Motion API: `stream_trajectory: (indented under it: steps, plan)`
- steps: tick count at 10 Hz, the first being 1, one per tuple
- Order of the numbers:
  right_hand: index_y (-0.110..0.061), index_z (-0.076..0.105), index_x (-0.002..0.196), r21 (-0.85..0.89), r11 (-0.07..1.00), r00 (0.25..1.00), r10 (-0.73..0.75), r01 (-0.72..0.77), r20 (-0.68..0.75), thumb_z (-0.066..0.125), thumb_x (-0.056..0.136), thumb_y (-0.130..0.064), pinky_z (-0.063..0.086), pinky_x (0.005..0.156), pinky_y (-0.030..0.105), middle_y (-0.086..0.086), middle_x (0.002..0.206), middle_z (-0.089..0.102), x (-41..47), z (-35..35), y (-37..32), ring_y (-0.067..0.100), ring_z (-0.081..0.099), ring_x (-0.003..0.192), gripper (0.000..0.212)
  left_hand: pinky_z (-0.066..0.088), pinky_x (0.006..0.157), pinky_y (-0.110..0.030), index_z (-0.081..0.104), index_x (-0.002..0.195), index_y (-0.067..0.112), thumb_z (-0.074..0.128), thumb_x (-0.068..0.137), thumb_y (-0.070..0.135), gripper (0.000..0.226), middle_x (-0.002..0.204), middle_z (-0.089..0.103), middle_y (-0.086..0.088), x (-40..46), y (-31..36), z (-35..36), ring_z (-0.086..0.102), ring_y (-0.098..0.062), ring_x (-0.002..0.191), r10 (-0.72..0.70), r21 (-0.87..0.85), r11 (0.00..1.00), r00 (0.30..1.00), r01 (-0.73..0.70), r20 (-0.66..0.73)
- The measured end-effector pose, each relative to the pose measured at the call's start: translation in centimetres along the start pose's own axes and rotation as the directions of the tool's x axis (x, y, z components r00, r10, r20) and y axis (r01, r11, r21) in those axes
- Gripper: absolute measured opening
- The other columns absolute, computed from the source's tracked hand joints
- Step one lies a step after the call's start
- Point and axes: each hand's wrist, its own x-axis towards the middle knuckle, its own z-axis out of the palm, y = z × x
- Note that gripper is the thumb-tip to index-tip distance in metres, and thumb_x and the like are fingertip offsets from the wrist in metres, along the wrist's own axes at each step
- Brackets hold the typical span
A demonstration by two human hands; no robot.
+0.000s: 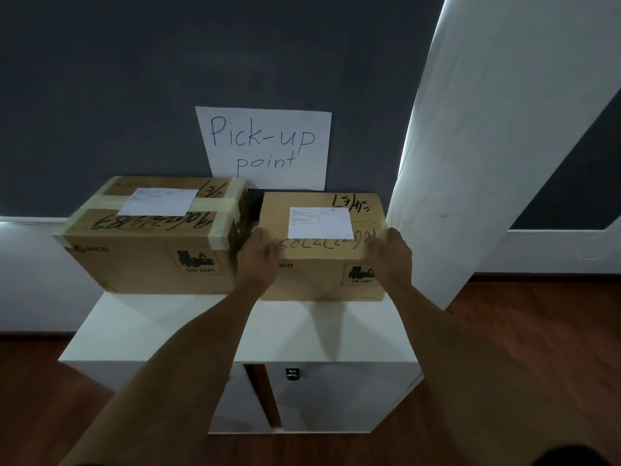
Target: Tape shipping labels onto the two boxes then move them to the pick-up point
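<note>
Right box [322, 260], labelled, sits on white cabinet [188, 331] beside left box [151, 250], also labelled. Left hand [257, 260] and right hand [391, 257] grip its near top corners. Contents unseen. "Pick-up point" sign [265, 146] on dark wall; wood floor.

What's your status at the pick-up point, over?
Left hand and right hand grip the right-hand labelled cardboard box on the white cabinet. Taped labelled cardboard box sits left. Nothing blocking.
</note>
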Motion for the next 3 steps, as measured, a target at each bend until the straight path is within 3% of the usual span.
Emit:
stream_trajectory:
  steps: [1,2,3]
  plan:
    - [-0.019,0.053,0.107,-0.086,0.995,0.998,0.055,-0.054,0.004,0.047,0.098,-0.051,0.061,0.077,0.043,0.0,0.096,0.064,0.0,-0.5,-0.9,0.02,0.068,0.084,0.034,0.042,0.1,-0.036,0.051,0.138,0.005,0.048,0.106,0.033,0.043,0.137,0.057,-0.016,0.2,0.4,-0.3,0.052,-0.031,0.13,0.027,0.095,0.995,0.999,-0.03,0.029]
    - [-0.017,0.053,0.103,-0.215,0.977,0.994,-0.012,-0.01,-0.105,0.044,0.095,-0.051,0.055,0.088,0.049,-0.001,0.095,0.063,-0.1,-0.6,-1.9,0.021,0.065,0.087,0.036,0.045,0.102,-0.041,0.059,0.118,0.006,0.041,0.102,0.036,0.039,0.135,0.056,-0.017,1.0,0.2,-0.6,0.048,-0.035,0.133,0.177,0.243,0.953,0.983,-0.183,0.046]
    - [-0.013,0.058,0.112,-0.285,0.955,0.978,-0.131,0.081,-0.161,0.038,0.095,-0.049,0.045,0.103,0.055,0.006,0.114,0.066,-0.6,-0.3,-3.8,0.028,0.062,0.112,0.045,0.037,0.115,-0.046,0.059,0.138,0.005,0.052,0.104,0.029,0.042,0.154,0.047,-0.013,1.5,1.6,-1.6,0.04,-0.032,0.143,0.317,0.269,0.914,0.948,-0.303,-0.007]
